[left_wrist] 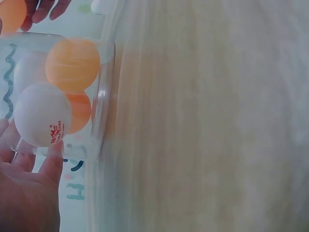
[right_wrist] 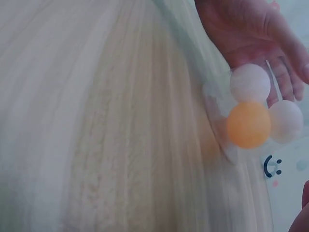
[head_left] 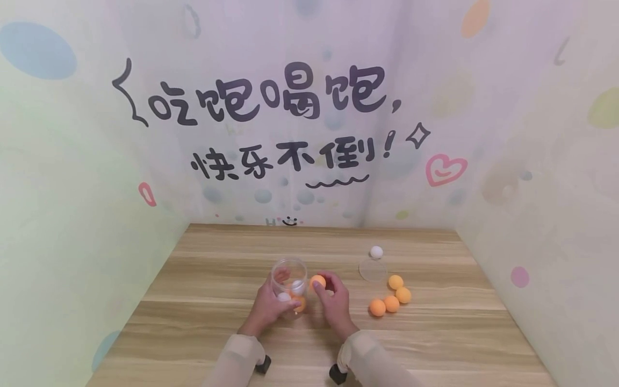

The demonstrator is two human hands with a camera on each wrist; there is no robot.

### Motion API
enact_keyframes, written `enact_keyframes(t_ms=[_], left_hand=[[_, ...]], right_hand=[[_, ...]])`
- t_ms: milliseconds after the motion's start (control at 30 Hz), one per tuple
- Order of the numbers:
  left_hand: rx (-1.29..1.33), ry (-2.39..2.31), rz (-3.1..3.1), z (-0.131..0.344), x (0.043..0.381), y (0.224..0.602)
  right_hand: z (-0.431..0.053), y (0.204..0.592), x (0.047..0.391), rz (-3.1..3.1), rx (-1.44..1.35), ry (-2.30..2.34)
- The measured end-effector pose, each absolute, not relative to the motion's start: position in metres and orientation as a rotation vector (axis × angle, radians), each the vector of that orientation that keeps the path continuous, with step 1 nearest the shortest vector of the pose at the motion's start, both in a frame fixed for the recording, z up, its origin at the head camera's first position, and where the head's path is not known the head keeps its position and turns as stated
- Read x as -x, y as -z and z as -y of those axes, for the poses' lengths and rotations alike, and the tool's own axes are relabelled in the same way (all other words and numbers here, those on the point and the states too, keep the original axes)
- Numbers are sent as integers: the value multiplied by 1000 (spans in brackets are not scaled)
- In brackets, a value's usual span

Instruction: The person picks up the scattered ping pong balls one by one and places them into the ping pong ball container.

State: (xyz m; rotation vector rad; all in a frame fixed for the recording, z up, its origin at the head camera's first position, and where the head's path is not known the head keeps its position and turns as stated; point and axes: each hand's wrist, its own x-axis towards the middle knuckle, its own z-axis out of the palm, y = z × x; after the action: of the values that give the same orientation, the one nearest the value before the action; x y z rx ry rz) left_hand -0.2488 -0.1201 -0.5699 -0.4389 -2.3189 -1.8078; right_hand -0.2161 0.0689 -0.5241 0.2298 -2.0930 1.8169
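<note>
Table [head_left: 203, 317] lay beneath jar [head_left: 289, 271], wall [head_left: 271, 32] behind it. Balls [left_wrist: 42, 115] sat in jar. Left hand [head_left: 270, 307] held jar's left side; right hand [head_left: 337, 302] held one ball [head_left: 317, 281] just right of jar. Farther right of jar: lid [head_left: 373, 270], four loose balls [head_left: 391, 303], one lone ball [head_left: 376, 252].

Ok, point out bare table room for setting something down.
Room: the table left of the left hand; also between the four loose orange balls and right wall. Crowded: the centre, with jar and right hand, and around those balls, clear disc and loose white ball.
</note>
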Motion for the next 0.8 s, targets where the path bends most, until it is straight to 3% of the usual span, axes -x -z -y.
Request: enact_keyframes(t_ms=[800], left_hand=[[406,1804,2331,119,248,569]], right_hand=[[-52,494,208,1891,-281,-1838]])
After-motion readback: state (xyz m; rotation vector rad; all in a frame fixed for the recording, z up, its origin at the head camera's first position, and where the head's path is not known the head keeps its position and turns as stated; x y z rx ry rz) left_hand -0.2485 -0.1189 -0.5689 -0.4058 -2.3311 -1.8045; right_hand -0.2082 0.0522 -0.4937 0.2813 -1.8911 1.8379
